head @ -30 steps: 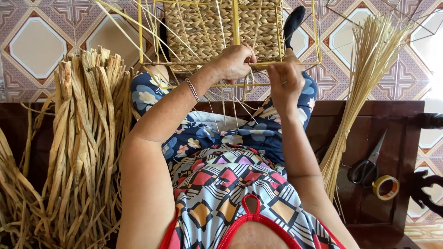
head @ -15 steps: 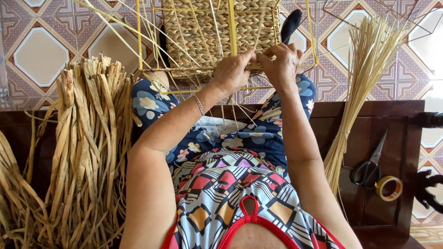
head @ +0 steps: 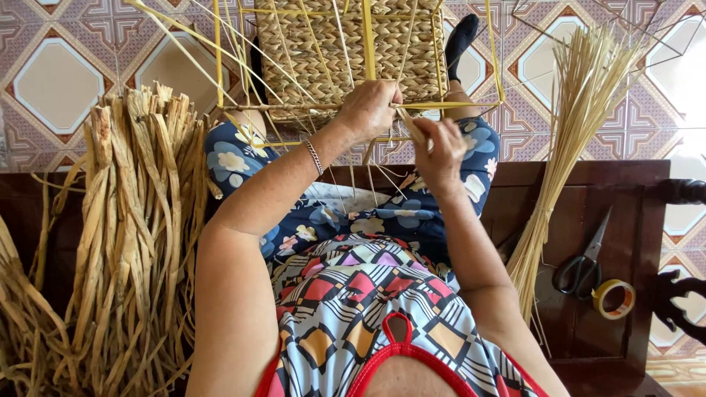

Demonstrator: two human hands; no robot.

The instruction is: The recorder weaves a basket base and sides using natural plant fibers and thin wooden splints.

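We're right over the half-woven basket [head: 346, 51] here, a panel of tan plaited fibre strung on a yellow wire frame [head: 365, 44], propped at our knees above the patterned tile floor [head: 59, 81], at the top middle of the view. Loose pale strands [head: 353, 173] hang off its lower edge toward our lap. Our left hand [head: 370, 110] is closed in a fist around the lower yellow bar of the frame, right where the weave ends, with a thin bracelet [head: 315, 156] on that wrist. Our right hand [head: 440, 151] sits just beside it, a little lower, fingers pinched tight on a single flat strand [head: 413, 131] that runs up to the basket's bottom edge. So the two hands are close together, not quite touching, each clamped on its own piece. Below them we see our blue flowered trousers [head: 353, 217] and a bright geometric top [head: 353, 301]. A dark-socked foot [head: 461, 37] pokes out past the frame's far right corner. Off to our left, a big sheaf of broad dried leaves [head: 140, 235] leans against the dark wooden surface [head: 603, 191]. To our right, a slimmer bundle of fine straw [head: 570, 140] fans out upward, tied low down. Further right on the wood lie black-handled scissors [head: 581, 265], and just beside them a roll of tape [head: 614, 298].
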